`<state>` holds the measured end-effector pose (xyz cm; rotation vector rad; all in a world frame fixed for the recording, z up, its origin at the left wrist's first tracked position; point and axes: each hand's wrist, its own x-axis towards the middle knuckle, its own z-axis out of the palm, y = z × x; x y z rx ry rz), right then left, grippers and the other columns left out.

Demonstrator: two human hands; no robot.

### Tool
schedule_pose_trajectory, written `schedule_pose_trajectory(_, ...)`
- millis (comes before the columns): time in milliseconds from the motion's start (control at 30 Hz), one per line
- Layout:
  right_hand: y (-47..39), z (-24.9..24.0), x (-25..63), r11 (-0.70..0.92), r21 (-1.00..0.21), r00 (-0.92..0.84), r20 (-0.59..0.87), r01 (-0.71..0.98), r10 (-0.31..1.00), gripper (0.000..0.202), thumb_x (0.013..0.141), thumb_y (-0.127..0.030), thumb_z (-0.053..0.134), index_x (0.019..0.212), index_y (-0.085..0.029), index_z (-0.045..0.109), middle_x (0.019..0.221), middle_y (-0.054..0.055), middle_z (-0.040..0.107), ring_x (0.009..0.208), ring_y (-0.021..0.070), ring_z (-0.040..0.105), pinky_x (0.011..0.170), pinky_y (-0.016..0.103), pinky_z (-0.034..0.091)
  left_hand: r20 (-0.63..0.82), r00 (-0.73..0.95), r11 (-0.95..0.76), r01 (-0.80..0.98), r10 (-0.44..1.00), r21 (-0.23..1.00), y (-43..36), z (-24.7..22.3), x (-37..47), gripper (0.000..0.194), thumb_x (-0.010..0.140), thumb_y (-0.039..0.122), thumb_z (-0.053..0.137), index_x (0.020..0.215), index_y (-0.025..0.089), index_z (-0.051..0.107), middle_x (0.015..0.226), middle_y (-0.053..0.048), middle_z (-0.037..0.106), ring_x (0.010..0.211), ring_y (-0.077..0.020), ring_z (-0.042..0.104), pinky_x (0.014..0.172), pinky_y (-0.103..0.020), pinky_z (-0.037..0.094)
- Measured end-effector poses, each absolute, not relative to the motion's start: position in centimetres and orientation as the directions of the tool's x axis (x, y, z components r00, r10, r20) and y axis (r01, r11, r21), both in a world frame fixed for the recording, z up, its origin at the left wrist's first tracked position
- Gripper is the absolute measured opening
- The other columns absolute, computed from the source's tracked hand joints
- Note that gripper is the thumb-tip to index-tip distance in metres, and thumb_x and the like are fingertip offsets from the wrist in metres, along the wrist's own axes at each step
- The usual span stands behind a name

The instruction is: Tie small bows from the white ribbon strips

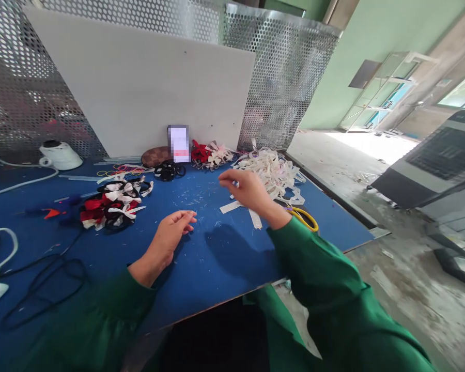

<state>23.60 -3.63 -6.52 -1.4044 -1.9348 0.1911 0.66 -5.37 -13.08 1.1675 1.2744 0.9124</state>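
both hands are above a blue flat-topped desk (pixel 189 289), sleeves green. left hand (pixel 166 243): palm inward, fingers curled, thumb and forefinger tips brought together; grip nearly closed. whether a fine thread or scrap sits between the tips: cannot tell. right hand (pixel 250 191): raised over the desk, wrist bent, fingertips gathered toward the thumb; grip narrow, contents too small to make out. the two hands are apart, bare desk with fine white thread scraps (pixel 191 194) between and beyond them.

nearest the right hand: tangled heap of white printed fabric ribbon (pixel 277 168), at the desk's right side, behind the hand as seen. two loose flat white ribbon strips (pixel 256 219) lie in front of the heap. yellow loop-shaped handle (pixel 308 219) beside the right wrist, partly hidden by the arm.

left of the left hand, well apart: cluster of black hair ties with red and white bows (pixel 114 201). toward the back: plain black hair ties (pixel 169 170), brown checkered pouch (pixel 155 156), upright phone with lit screen (pixel 179 143), red and white ribbon bunch (pixel 211 154). far left: white thread cone (pixel 62 156).
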Motion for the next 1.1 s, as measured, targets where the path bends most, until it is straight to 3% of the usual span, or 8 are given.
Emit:
schedule_pose_trajectory(167,1.1,-1.5,34.2,0.102,-0.322,0.047,0.425,0.941,0.904,0.014,0.08,-0.021,0.071,0.092,-0.021,0.078,0.083,0.003,0.074,0.079,0.0189,0.065,0.075,0.033,0.046,-0.234,0.127,0.22,0.115,0.964,0.969,-5.4,-13.1,0.7,0.052,0.064,0.061,0.077,0.092,0.017,0.075,0.091,-0.008,0.071,0.075,-0.0176,0.059,0.075,-0.032,0.045)
schedule_pose_trajectory(267,2.6,-1.3,40.6,-0.149,-0.25,0.214,0.254,0.957,0.943,0.009,0.072,-0.013,0.076,0.08,-0.016,0.078,0.076,0.006,0.073,0.075,0.0202,0.065,0.073,0.034,0.047,-0.24,0.139,0.222,0.131,0.961,0.966,-5.4,-12.9,0.6,0.054,0.064,0.063,0.077,0.094,0.018,0.075,0.095,-0.009,0.072,0.078,-0.0184,0.059,0.077,-0.033,0.045)
schedule_pose_trajectory(367,2.1,-2.8,44.4,-0.222,-0.226,0.271,0.216,0.949,0.938,0.007,0.065,-0.006,0.077,0.067,-0.013,0.076,0.065,0.009,0.071,0.071,0.0228,0.066,0.071,0.036,0.047,-0.243,0.135,0.225,0.135,0.961,0.965,-5.4,-12.8,0.7,0.057,0.061,0.064,0.078,0.093,0.017,0.075,0.095,-0.009,0.072,0.079,-0.0188,0.059,0.078,-0.033,0.045)
schedule_pose_trajectory(533,0.8,-6.8,43.9,-0.135,-0.248,0.188,0.204,0.959,0.961,0.019,0.079,-0.016,0.071,0.096,-0.014,0.079,0.09,0.01,0.078,0.078,0.0196,0.069,0.068,0.029,0.048,-0.229,0.125,0.21,0.151,0.965,0.966,-5.5,-12.7,0.9,0.06,0.056,0.066,0.08,0.092,0.018,0.075,0.092,-0.009,0.072,0.08,-0.0204,0.059,0.076,-0.033,0.045)
schedule_pose_trajectory(633,0.9,-8.8,42.0,-0.027,-0.248,0.074,0.182,0.968,0.98,0.029,0.075,-0.022,0.078,0.103,-0.017,0.077,0.097,0.007,0.078,0.086,0.0189,0.069,0.074,0.027,0.049,-0.215,0.128,0.193,0.165,0.968,0.967,-5.4,-12.7,0.9,0.06,0.057,0.066,0.079,0.092,0.018,0.075,0.093,-0.009,0.073,0.08,-0.0209,0.06,0.075,-0.033,0.045)
schedule_pose_trajectory(867,1.1,-10.3,39.2,0.059,-0.204,0.006,0.3,0.977,0.954,0.045,0.077,-0.022,0.073,0.121,-0.017,0.071,0.122,0.016,0.069,0.106,0.0295,0.063,0.094,0.041,0.043,-0.201,0.112,0.184,0.15,0.973,0.972,-5.3,-13.0,1.0,0.055,0.055,0.062,0.081,0.088,0.018,0.076,0.087,-0.009,0.073,0.074,-0.0191,0.06,0.071,-0.031,0.047)
schedule_pose_trajectory(1033,1.7,-10.4,38.1,0.089,-0.291,0.034,0.392,0.953,0.919,0.02,0.076,-0.012,0.064,0.086,-0.019,0.08,0.098,0.01,0.076,0.096,0.0252,0.066,0.092,0.038,0.044,-0.193,0.126,0.173,0.154,0.973,0.973,-5.2,-13.4,0.9,0.052,0.059,0.059,0.079,0.09,0.017,0.075,0.086,-0.008,0.073,0.072,-0.0179,0.06,0.071,-0.031,0.046)
schedule_pose_trajectory(1100,2.2,-9.8,37.7,0.079,-0.36,0.102,0.458,0.929,0.883,0.022,0.08,-0.016,0.059,0.088,-0.017,0.08,0.088,0.009,0.077,0.086,0.0234,0.067,0.083,0.036,0.047,-0.197,0.136,0.174,0.164,0.971,0.971,-5.2,-13.6,0.8,0.049,0.063,0.057,0.078,0.091,0.017,0.075,0.087,-0.009,0.073,0.073,-0.0177,0.059,0.073,-0.031,0.045)
